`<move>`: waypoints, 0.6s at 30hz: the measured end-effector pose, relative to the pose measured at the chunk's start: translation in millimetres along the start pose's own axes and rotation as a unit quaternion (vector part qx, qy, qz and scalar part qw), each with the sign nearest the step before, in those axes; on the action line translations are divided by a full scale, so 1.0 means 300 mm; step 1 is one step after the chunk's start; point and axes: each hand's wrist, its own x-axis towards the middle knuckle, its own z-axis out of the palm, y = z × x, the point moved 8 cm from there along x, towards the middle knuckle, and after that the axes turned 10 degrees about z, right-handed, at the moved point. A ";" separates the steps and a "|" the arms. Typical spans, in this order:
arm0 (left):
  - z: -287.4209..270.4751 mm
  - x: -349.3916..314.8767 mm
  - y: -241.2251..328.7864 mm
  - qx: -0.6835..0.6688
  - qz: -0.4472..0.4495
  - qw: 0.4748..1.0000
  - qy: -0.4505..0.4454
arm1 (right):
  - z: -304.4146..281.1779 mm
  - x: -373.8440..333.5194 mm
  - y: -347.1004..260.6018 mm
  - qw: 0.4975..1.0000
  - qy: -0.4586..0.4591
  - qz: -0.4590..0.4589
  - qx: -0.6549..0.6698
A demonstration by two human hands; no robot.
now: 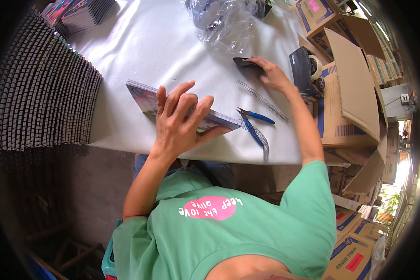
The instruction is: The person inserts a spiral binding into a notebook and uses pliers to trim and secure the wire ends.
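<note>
My left hand (179, 114) grips a notebook (147, 99) with a printed cover and holds it tilted up on the white tabletop. A row of punched holes runs along its upper edge. At the notebook's right corner, a metal spiral coil (264, 142) lies over the table's front edge. Beside it are cutting pliers (261, 117) with blue handles. A second, longer coil (266, 101) rests farther back. My right hand (274, 77) reaches out beyond that coil, its fingers closed on a small black thing (246, 64) whose kind I cannot make out.
Tall stacks of spiral-bound notebooks (42, 88) fill the left side, with more notebooks (86, 16) behind. Crumpled clear plastic (228, 28) lies at the back. On the right stand open cardboard boxes (343, 102), a dark box (303, 70) and a tape roll (316, 67).
</note>
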 end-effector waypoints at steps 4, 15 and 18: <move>-0.012 0.005 0.011 -0.017 -0.035 0.999 0.009 | -0.011 -0.020 0.080 0.926 0.112 0.025 0.360; -0.016 0.003 0.021 -0.011 -0.048 0.999 0.004 | -0.103 -0.286 -0.500 0.837 0.030 -0.171 0.520; -0.023 0.020 0.003 -0.034 -0.045 0.998 -0.020 | -0.198 -0.337 -0.602 0.744 -0.005 -0.307 0.593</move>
